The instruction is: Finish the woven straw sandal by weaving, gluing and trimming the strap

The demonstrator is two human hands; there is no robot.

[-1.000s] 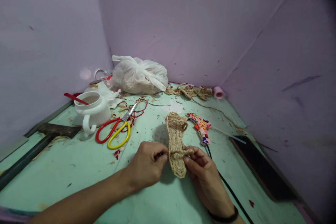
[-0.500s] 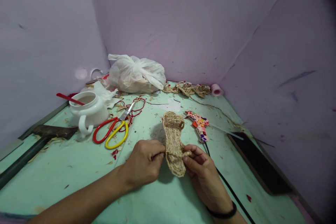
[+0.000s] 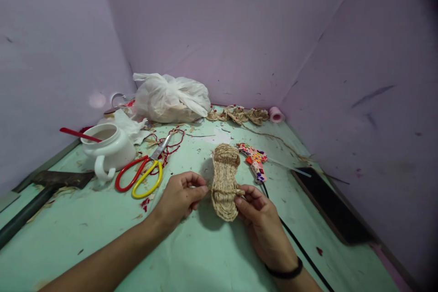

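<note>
A small woven straw sandal (image 3: 225, 169) stands raised above the table, its sole side facing me and a twisted straw cord (image 3: 224, 191) running across its lower part. Thumb and fingertips of my right hand (image 3: 258, 214) pinch the sandal's right edge, where the cord's end sticks out. On the other side, my left hand (image 3: 181, 196) is closed in a pinch at the cord's left end, close to the sandal's edge. Its fingertips partly hide that end. A floral-patterned glue gun (image 3: 255, 160) lies just beyond my right hand.
Red-and-yellow-handled scissors (image 3: 147, 173) lie left, near a white pot (image 3: 112, 150) with a red stick. A hammer-like tool (image 3: 51, 187) rests at far left, a black phone (image 3: 335, 205) at right. Behind are a white plastic bag (image 3: 173, 100), several straw pieces (image 3: 236, 114) and a pink spool (image 3: 275, 115).
My left hand has turned, its closed fist becoming a thumb-and-finger pinch at the cord's left end. The sandal is turned slightly and sits a little higher in view. The whole view has shifted slightly.
</note>
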